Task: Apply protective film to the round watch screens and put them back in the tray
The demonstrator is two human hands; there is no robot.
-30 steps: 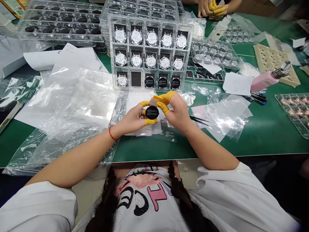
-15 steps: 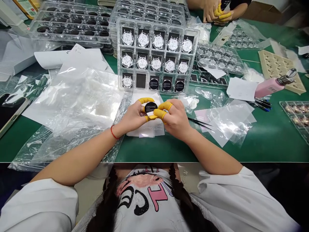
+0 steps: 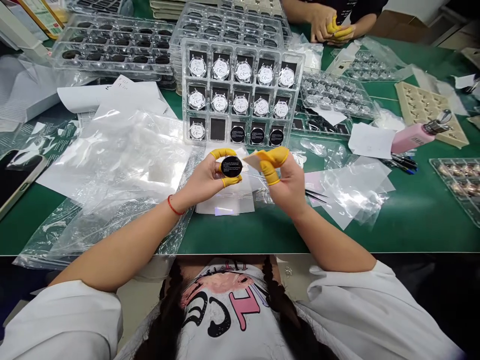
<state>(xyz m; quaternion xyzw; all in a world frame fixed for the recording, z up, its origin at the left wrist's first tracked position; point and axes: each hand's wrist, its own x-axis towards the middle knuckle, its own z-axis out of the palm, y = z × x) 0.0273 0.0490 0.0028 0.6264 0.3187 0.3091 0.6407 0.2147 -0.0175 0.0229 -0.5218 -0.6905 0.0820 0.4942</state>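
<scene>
Between the yellow-covered fingertips of my left hand [image 3: 210,176] is a round black disc [image 3: 231,166] with small white print facing up. My right hand [image 3: 284,176], just to the right, pinches a small pale sheet [image 3: 254,161] between its yellow-covered fingers. Behind both hands a clear plastic tray [image 3: 242,92] stands tilted up. Its upper rows carry round watch pieces with white stickers. In its bottom row are one stickered piece, a compartment showing only a dark square [image 3: 218,129], and three black printed discs [image 3: 257,136]. White papers [image 3: 225,200] lie beneath my hands.
Tweezers [image 3: 317,195] and clear film lie right of my right hand. Farther right are a pink bottle [image 3: 416,136], pens and a beige tray [image 3: 431,112]. Plastic bags [image 3: 150,150] and a phone [image 3: 17,175] lie left. Across the table are another person's hands [image 3: 332,27].
My right hand has moved right, away from the disc, with the pale sheet now between its fingers. The disc stays in my left hand, its printed face now uncovered.
</scene>
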